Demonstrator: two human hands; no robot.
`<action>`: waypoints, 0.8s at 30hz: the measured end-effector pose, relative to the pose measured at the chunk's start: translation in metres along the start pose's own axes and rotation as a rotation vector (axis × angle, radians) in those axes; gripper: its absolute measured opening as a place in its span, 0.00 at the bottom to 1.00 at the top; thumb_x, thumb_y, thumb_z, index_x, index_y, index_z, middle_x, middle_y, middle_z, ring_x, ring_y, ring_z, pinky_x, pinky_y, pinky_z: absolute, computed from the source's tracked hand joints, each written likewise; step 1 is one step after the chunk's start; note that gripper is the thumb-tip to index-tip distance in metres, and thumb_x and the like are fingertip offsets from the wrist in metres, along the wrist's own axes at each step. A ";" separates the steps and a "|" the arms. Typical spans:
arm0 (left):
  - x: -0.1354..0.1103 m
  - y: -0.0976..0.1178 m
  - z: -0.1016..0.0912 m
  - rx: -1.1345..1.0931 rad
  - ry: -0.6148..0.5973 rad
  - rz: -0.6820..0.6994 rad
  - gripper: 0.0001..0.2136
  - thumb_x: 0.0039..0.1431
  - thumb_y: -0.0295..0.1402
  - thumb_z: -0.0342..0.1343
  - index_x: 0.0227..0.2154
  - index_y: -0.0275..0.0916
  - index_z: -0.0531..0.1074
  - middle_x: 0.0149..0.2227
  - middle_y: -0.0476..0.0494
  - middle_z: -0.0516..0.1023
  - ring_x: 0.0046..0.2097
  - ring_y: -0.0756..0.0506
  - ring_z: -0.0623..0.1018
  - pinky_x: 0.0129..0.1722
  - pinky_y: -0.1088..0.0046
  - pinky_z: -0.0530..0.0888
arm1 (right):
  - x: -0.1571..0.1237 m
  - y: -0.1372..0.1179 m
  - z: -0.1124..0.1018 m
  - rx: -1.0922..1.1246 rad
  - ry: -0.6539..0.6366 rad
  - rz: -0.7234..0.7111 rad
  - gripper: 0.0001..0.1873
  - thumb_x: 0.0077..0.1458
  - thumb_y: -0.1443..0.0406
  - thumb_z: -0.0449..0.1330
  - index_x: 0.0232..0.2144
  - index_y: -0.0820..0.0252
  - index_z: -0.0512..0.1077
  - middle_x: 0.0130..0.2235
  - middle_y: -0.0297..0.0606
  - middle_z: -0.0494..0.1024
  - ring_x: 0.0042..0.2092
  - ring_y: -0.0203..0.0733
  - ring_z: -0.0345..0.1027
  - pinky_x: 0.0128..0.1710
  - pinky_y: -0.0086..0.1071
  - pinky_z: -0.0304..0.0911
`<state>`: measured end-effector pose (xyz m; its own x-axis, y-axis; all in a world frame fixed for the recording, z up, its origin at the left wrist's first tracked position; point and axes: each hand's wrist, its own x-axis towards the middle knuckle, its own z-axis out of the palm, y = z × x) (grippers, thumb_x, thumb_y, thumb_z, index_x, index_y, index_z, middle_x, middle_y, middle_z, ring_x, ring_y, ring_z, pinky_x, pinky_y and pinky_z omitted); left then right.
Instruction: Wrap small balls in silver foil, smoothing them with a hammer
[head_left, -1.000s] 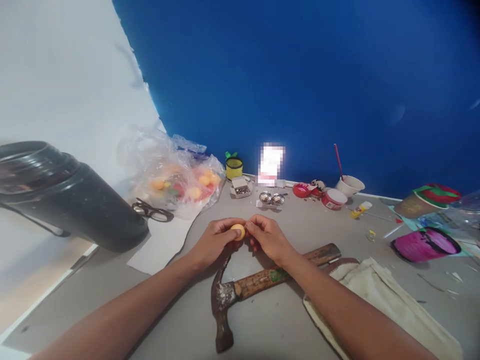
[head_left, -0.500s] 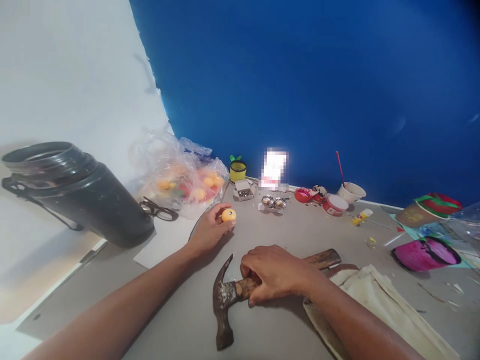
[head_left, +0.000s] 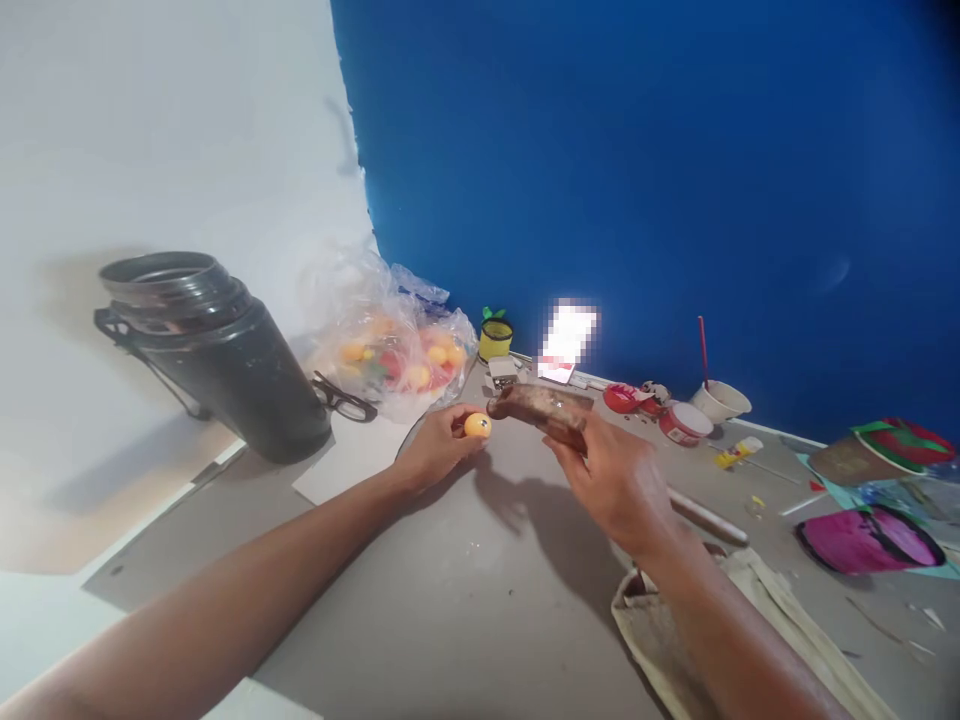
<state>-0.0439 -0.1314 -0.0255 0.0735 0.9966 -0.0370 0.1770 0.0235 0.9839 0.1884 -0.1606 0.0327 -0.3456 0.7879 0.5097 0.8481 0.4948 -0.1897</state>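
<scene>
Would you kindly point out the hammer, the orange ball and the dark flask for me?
Hammer point(head_left: 551, 406): head camera view, on its metal head.
Orange ball point(head_left: 476, 427): head camera view, on its near side.
Dark flask point(head_left: 229, 370): head camera view, mid-body.

The ball point(head_left: 477, 426) is held in the left hand point(head_left: 436, 448), just left of the hammer point(head_left: 544, 408); on the counter point(head_left: 450, 620), the flask point(head_left: 251, 370) is placed at left, the cloth point(head_left: 646, 615) at right.

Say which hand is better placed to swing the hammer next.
Likely the right hand: it grips the hammer, held up near the yellow-orange ball, whereas the left hand is occupied holding that ball.
</scene>
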 end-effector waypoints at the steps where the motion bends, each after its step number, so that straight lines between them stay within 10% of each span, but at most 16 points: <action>1: -0.001 0.001 0.000 -0.014 -0.048 -0.007 0.18 0.47 0.31 0.63 0.44 0.37 0.77 0.26 0.52 0.73 0.26 0.50 0.70 0.27 0.74 0.68 | 0.000 0.003 0.005 0.016 0.017 0.002 0.09 0.62 0.64 0.60 0.46 0.56 0.73 0.36 0.39 0.82 0.34 0.45 0.76 0.29 0.31 0.58; 24: -0.003 0.004 0.005 -0.298 -0.165 -0.101 0.15 0.46 0.29 0.64 0.39 0.35 0.77 0.26 0.50 0.72 0.25 0.52 0.69 0.26 0.74 0.68 | -0.003 0.009 0.017 0.160 0.073 0.002 0.11 0.64 0.62 0.58 0.47 0.55 0.76 0.39 0.40 0.84 0.37 0.44 0.78 0.37 0.32 0.68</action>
<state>-0.0386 -0.1344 -0.0222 0.2323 0.9624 -0.1408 -0.1012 0.1678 0.9806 0.1905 -0.1524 0.0150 -0.3086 0.7633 0.5675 0.7719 0.5496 -0.3195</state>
